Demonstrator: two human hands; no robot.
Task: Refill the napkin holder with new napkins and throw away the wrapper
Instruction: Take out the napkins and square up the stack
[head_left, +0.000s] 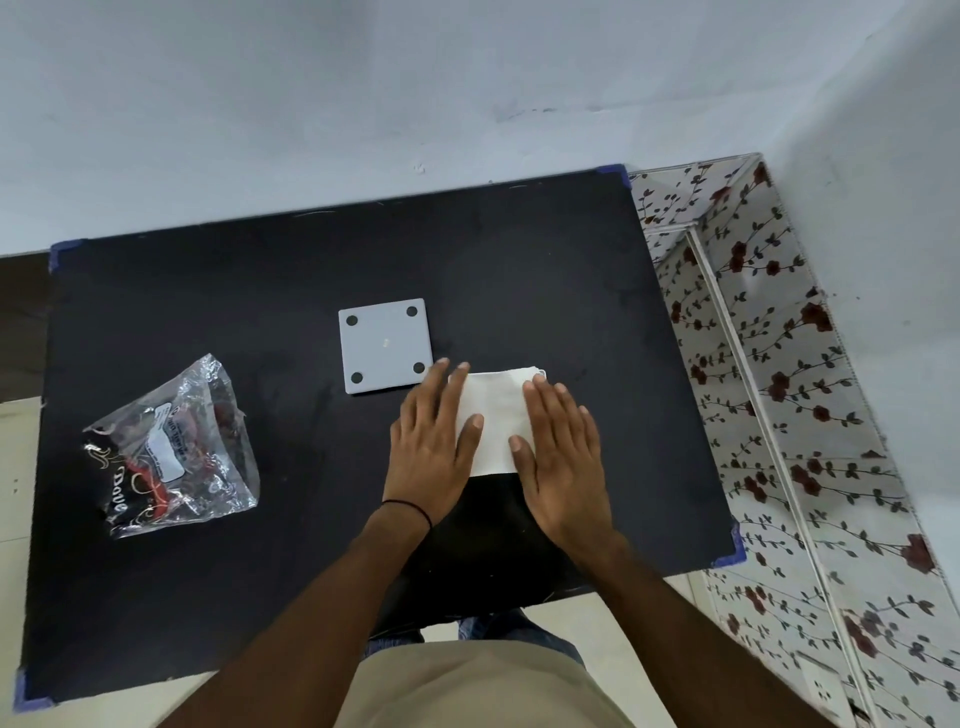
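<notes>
A white stack of napkins (494, 415) lies flat on the black table (260, 312), just right of centre. My left hand (434, 441) rests flat on its left edge and my right hand (563, 457) rests flat on its right edge, fingers spread and pointing away from me. A grey square piece with four dark round spots (385, 345), apparently the napkin holder or its plate, lies just beyond my left fingertips. The crumpled clear plastic wrapper (171, 452) with red and black print sits at the table's left side, apart from both hands.
A pale wall (415, 93) runs behind the table. To the right stands a floral-patterned surface (779, 364) close to the table edge. Blue tape marks the table corners (613, 171). A wall socket (826, 691) shows at the lower right.
</notes>
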